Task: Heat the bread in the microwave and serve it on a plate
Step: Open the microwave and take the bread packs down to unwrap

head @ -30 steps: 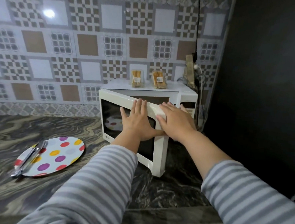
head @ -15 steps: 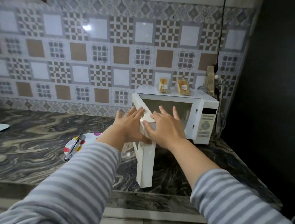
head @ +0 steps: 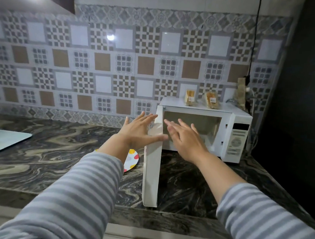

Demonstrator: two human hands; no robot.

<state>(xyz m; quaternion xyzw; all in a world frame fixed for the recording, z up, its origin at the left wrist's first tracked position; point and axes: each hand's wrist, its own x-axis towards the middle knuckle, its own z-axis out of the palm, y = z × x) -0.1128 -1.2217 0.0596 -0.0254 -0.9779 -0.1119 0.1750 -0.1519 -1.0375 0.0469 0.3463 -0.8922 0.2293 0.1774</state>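
At the right end of the marbled counter (head: 47,148), I am looking at the white microwave (head: 235,125) with its door (head: 152,168) swung fully out toward me. My left hand (head: 138,131) is lying flat, fingers spread, against the door's outer face, thumb touching its edge. My right hand (head: 185,138) is hovering in front of the cavity with fingers straight and loose, holding nothing. I am judging this as the opening step, just being completed. Inside the cavity I am seeing no food, though its floor is partly hidden behind my right hand. Two wrapped bread packets (head: 201,101) are sitting on top of the microwave, near the back wall. Next I would be reaching up for one, probably unwrapping it, then setting it inside. A spotted plate (head: 131,160) is waiting on the counter left of the door, mostly hidden by my left sleeve.
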